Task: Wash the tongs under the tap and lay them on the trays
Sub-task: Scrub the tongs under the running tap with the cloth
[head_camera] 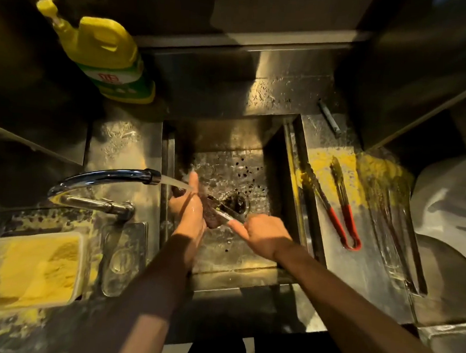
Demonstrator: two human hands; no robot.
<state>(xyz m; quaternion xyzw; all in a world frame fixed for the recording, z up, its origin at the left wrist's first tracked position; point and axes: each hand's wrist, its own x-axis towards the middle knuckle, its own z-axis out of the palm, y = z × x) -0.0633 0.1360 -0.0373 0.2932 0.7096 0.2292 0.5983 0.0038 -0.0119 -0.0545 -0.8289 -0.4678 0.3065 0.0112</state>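
Note:
Over the steel sink (256, 139), both hands hold a pair of metal tongs (221, 213) under the running tap (110, 177). My left hand (192, 212) wraps the tongs where the water stream lands on it. My right hand (263, 235) grips the tongs' nearer end. Most of the tongs is hidden by the hands. To the right of the sink, a second pair of tongs with red handles (340, 208) lies on a steel tray (380, 258) dusted with yellow powder.
A yellow detergent bottle (108, 54) lies on the counter at the back left. A white tub of yellow powder (26, 269) sits at the front left, with a clear lid (122, 259) beside it. White plastic (453, 208) lies at the far right.

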